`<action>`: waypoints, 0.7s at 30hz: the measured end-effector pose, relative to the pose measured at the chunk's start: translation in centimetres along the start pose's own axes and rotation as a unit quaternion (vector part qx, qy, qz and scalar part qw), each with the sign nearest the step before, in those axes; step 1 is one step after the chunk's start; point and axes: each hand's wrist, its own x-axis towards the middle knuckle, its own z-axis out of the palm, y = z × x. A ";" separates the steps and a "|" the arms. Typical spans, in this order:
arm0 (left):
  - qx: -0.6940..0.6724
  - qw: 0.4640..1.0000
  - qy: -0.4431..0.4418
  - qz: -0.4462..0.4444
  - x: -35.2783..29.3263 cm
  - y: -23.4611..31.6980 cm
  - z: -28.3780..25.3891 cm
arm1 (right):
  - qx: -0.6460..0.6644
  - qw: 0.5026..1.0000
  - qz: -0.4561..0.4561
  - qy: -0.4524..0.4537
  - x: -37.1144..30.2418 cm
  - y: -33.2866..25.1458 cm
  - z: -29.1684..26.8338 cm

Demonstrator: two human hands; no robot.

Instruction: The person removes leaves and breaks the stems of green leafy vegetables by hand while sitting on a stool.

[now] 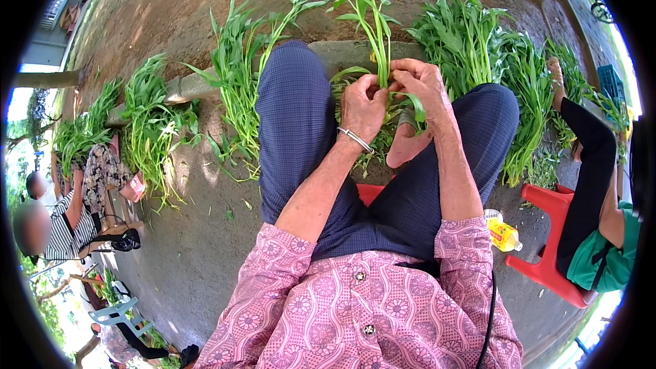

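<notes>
Between my knees, my left hand (363, 106) is closed round the lower stems of a small bunch of leafy greens (377, 34) that looks like water spinach. The bunch stands nearly upright, its leaves spreading at the top. Close against it, my right hand (425, 89) pinches at the stems with thumb and forefinger; the fingertips partly hide what they grip. A loose leaf (416, 106) hangs below the right fingers. Scraps of greens lie on the ground beneath my hands, beside my foot (408, 145).
Heaps of greens lie along a low kerb, left (236, 82) and right (465, 44). A yellow-labelled bottle (504, 236) lies by my right thigh. A red stool (547, 246) holds a person in green at right. Another person in stripes (72, 225) works at far left.
</notes>
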 end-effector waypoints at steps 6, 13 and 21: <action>0.111 0.993 0.014 0.043 -0.2 0.4 -0.5 | -0.033 0.999 0.039 0.007 0.3 0.0 0.3; 0.146 0.984 0.030 0.093 -0.1 -0.2 -0.5 | -0.028 0.999 0.015 0.007 0.1 -0.3 0.4; 0.125 0.986 0.035 0.105 -0.3 0.2 -0.4 | 0.000 1.000 0.010 0.009 0.0 -0.2 0.5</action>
